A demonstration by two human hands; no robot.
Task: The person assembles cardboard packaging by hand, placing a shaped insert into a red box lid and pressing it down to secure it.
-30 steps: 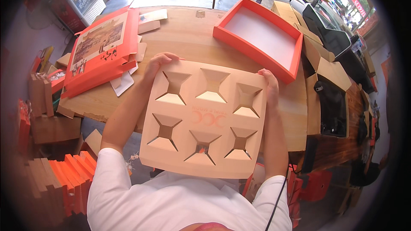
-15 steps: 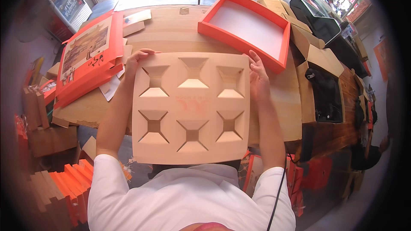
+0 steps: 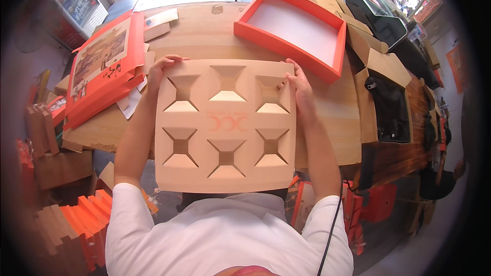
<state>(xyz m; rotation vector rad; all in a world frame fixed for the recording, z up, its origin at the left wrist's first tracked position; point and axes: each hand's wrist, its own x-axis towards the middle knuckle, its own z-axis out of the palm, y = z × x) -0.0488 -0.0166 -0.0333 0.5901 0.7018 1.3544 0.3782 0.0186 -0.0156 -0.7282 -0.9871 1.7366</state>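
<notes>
Head view: a person holds a tan cardboard insert with six square pockets, flat and facing up, between chest and surface.
Left hand: clamped on the insert's far left corner, fingers curled over the edge.
Right hand: clamped on the far right edge, thumb on top.
Insert position: above the near edge of the wooden surface, near an open orange box.
Left side: orange lids stacked on the surface.
Right side: black bags in cardboard boxes.
</notes>
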